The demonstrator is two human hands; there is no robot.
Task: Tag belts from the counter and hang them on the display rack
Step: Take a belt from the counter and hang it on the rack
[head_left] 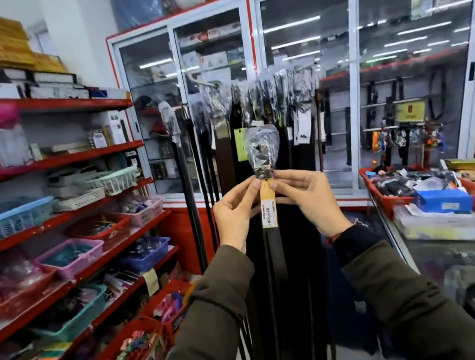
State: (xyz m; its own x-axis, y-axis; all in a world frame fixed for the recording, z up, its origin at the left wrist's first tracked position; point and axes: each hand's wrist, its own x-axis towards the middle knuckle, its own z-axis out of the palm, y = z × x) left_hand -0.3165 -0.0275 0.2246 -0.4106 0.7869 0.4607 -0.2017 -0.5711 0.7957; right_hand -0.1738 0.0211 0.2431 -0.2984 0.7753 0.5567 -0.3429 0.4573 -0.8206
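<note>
I hold a dark belt upright in front of me, its buckle wrapped in clear plastic at the top. An orange price tag with a white barcode label hangs just under the buckle. My left hand pinches the tag's top from the left, and my right hand pinches it from the right. Behind the belt stands the display rack, crowded with several hanging dark belts whose buckles are also plastic-wrapped.
Red shelves with baskets of small goods fill the left side. A glass counter on the right carries a red tray of items and a blue box. Glass-door cabinets line the back wall.
</note>
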